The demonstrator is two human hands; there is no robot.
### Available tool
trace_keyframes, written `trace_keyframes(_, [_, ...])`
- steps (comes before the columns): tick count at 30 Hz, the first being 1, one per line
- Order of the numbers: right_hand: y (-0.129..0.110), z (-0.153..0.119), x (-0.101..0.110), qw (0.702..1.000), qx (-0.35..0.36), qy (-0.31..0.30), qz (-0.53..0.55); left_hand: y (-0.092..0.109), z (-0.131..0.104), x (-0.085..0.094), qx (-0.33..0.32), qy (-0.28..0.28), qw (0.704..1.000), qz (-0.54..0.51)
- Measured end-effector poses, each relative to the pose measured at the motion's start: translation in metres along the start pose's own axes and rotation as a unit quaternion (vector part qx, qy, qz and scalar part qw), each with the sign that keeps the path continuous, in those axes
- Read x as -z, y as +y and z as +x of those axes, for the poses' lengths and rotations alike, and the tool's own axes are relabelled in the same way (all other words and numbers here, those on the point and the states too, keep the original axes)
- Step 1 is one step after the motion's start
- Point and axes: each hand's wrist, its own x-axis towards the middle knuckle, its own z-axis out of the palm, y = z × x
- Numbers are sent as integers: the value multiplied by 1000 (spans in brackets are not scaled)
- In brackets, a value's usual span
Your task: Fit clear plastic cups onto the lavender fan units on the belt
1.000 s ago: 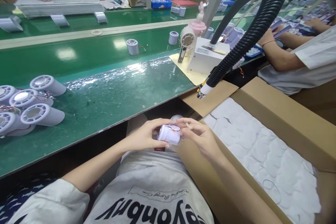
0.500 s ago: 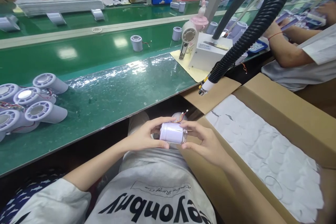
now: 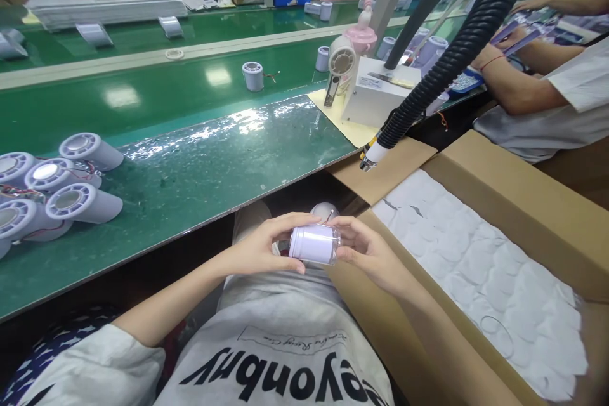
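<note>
Over my lap I hold a pale lavender cylindrical fan housing (image 3: 311, 243) lying on its side, with thin wires at its upper right. My left hand (image 3: 269, 246) is closed round its left end, thumb below and fingers above. My right hand (image 3: 366, 248) grips the right end, where clear plastic or bare parts show; its fingertips sit near the wires. More fan housings with round grilles and red wires (image 3: 76, 202) lie grouped on the green bench (image 3: 209, 168) at the left.
A black flexible hose (image 3: 457, 57) arches down to a metal nozzle at the bench edge. An open carton (image 3: 514, 203) with white wrapped bundles stands at my right. One housing (image 3: 254, 78) stands on the green conveyor (image 3: 181, 85). Co-workers sit across and at the right.
The wires above the held housing have dropped mostly behind my right fingers. The housing on the conveyor has shifted slightly right. Co-workers' hands have moved.
</note>
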Motion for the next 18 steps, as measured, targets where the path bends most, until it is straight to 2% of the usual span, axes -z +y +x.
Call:
trace_keyframes(9, [12, 6, -6, 993, -55, 6, 103, -6, -2, 3, -39, -7, 999, 27])
trace_keyframes(18, [8, 10, -17, 977, -145, 5, 159, -11, -2, 5, -86, -13, 995, 43])
